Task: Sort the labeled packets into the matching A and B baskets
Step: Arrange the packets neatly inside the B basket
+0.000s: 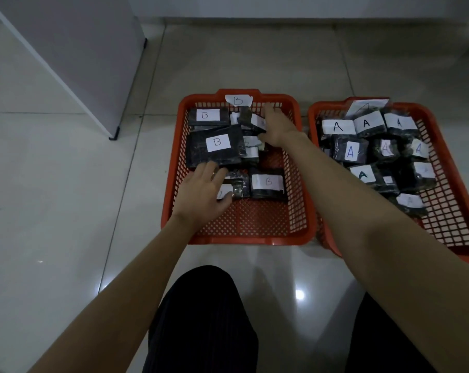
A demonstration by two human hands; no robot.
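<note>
Holding pkts: B basket, A basket

Dim, soft picture with glare spots on the glossy floor tiles (edges bowed by the wide lens).

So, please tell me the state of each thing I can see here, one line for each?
B basket: on the floor, partly filled with packets marked B.
A basket: on the floor beside it, packed with packets marked A.
Large B packet: lying flat, label up.
Left hand: open, resting on packets.
Right hand: open, over packets at the back.
</note>
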